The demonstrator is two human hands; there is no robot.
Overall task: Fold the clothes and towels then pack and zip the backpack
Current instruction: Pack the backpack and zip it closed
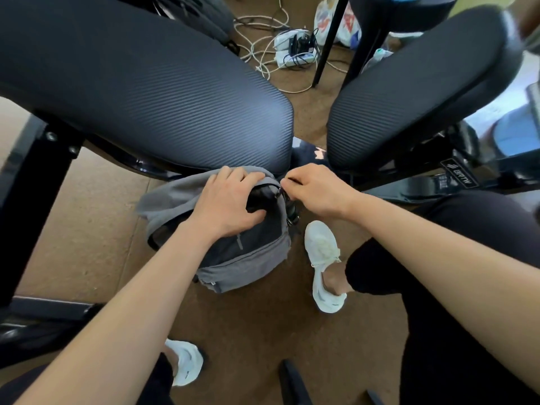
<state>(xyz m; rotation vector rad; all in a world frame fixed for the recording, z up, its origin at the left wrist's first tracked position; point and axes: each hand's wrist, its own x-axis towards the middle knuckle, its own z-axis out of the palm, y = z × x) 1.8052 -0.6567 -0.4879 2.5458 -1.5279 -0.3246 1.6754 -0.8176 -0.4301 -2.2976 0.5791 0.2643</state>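
One backpack stood on the floor, just below the front edges of two chair seats and near the gap between them. It was made of soft grey fabric with a darker front panel, and its shape was rounded and full. Two hands were on its top and stayed a little apart. The left hand lay over the top and its curled fingers gripped the fabric. The right hand pinched the small dark zipper pull at the upper right corner of the backpack.

Both seats were black, with a fine ribbed texture and rounded corners. Two white shoes of soft knitted material were on the brown floor, one just beside the backpack's right side. Near the far edge of the floor lay several thin white cables in loose loops and one white power strip.
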